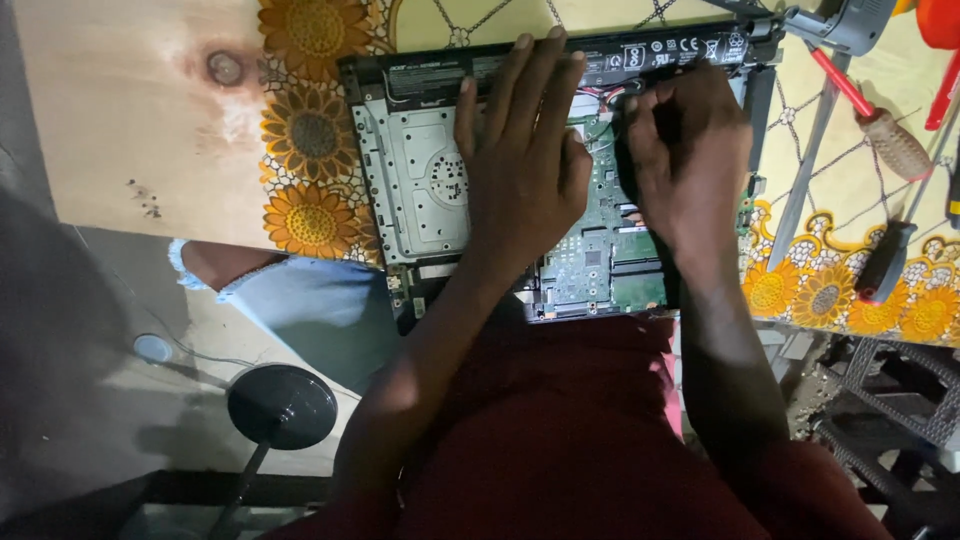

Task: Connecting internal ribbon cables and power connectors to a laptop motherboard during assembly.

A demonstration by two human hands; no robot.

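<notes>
An opened laptop (420,180) lies bottom-up on the table, its green circuit board (585,265) and silver metal plate exposed. My left hand (520,150) lies flat across the middle of it, fingers spread and reaching the long black battery (660,50) at the far edge. My right hand (690,150) is curled over the board's right side, fingertips pinched at the red and black wires (605,97) beside the battery. What the fingers grip is hidden.
A sunflower-patterned cloth (310,130) covers the table, with bare plywood (130,110) at the left. Screwdrivers (875,125) and a black-handled tool (885,262) lie to the right. A grey drill (850,25) sits at the top right. A black round stool (282,405) stands on the floor.
</notes>
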